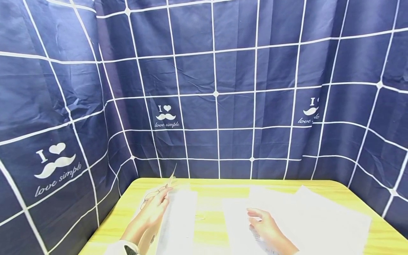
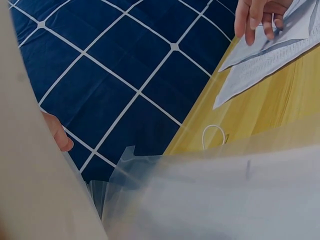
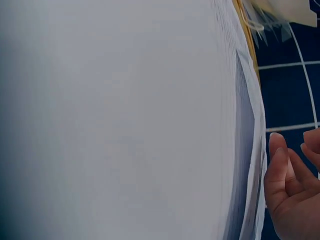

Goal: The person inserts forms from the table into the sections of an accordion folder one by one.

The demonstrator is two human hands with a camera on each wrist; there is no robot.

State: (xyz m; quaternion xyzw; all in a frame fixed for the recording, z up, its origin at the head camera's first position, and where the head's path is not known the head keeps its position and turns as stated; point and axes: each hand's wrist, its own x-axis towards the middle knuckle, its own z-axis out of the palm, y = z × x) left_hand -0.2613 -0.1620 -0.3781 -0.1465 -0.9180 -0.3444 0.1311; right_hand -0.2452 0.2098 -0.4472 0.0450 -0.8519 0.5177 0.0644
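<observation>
My left hand (image 1: 154, 209) grips the upper edge of a document pouch (image 1: 147, 236) with a beige panel and clear plastic. In the left wrist view, its thumb (image 2: 61, 134) shows past the beige panel (image 2: 45, 185), while the clear plastic (image 2: 200, 200) spreads to the right with something white behind it. A thin white string loop (image 2: 213, 131) sticks up from the plastic. Over the printed papers (image 1: 236, 219) on the right hovers my right hand (image 1: 267, 230), its fingers loosely bent. Nothing shows between those fingers (image 3: 277, 170) beside the paper stack (image 3: 150, 120).
White sheets (image 1: 334, 219) lie overlapping across the right side of the yellow wood-grain table (image 1: 208, 230). Pale sheets (image 1: 180, 219) are at the left hand's right side. A blue checked curtain (image 1: 197, 113) hangs behind the table and around both sides.
</observation>
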